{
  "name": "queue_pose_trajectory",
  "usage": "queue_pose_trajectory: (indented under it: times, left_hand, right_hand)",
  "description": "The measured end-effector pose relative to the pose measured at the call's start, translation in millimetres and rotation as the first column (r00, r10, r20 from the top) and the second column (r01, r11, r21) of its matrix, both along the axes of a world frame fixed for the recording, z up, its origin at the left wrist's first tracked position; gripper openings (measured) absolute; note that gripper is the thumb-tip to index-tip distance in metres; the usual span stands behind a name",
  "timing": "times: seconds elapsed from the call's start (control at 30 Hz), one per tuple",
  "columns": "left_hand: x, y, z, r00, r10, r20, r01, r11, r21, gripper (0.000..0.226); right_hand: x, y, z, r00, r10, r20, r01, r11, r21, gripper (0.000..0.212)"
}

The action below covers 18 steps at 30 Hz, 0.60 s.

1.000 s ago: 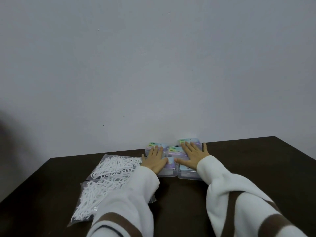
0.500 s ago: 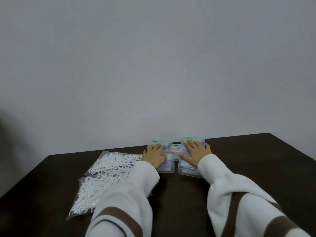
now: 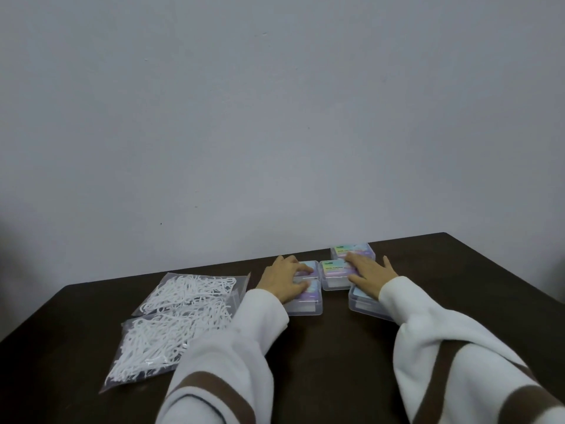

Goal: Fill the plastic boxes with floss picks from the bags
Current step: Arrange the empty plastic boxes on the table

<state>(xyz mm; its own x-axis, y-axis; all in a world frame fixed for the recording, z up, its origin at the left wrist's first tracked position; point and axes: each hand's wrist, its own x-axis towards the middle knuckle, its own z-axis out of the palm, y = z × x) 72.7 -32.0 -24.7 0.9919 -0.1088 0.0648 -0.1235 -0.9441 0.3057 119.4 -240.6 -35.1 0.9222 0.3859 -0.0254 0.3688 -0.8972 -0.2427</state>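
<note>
On a dark brown counter [image 3: 336, 362] set against a plain pale grey wall [image 3: 275, 117], a person's two hands rest on a cluster of small clear plastic boxes with pastel labels on their lids. Both arms wear white sleeves with brown stripes.

At the left of the cluster, the left hand [image 3: 282, 281] lies palm down over two boxes set one behind the other: the near left box [image 3: 307, 302] and the far left box [image 3: 308, 267], which touch each other. Its grip is wide, the fingers stretched flat over the lids and curled round nothing.

Just right of these stands the middle box [image 3: 333, 275], with the far right box [image 3: 351, 250] behind it, closest to the wall. The near right box [image 3: 365, 304] sits in front, partly hidden by the wrist. The right hand [image 3: 368, 272] lies flat across these, fingers spread and reaching onto the middle box and the far right box; this grip is also wide and holds nothing. All lids look closed; what is inside cannot be made out.

Farther left on the counter, apart from the boxes, lie two clear bags full of white floss picks. The far bag [image 3: 192, 289] sits nearer the wall; the near bag [image 3: 159, 344] lies closer to the person, its right edge tucked under the left sleeve [image 3: 232, 347]. The two bags overlap slightly.
</note>
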Motion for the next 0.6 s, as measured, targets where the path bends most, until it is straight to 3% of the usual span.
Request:
queue_pose_trajectory:
  times: [0.2,0.43,0.6]
  left_hand:
    - [-2,-3,-6,1.000,0.021,0.013,-0.021,0.998,-0.062,0.039]
    - [0,2,-10,1.000,0.021,0.013,-0.019,0.995,-0.102,0.038]
    - [3,6,-7,1.000,0.019,0.013,-0.018,0.998,-0.067,0.037]
  right_hand:
    - [0,-9,-2,0.999,0.034,0.034,-0.029,0.991,-0.129,0.050]
    - [-2,6,-3,0.998,0.036,0.047,-0.034,0.999,-0.027,0.044]
    - [1,16,-10,0.997,0.041,0.070,-0.037,0.997,-0.066,0.059]
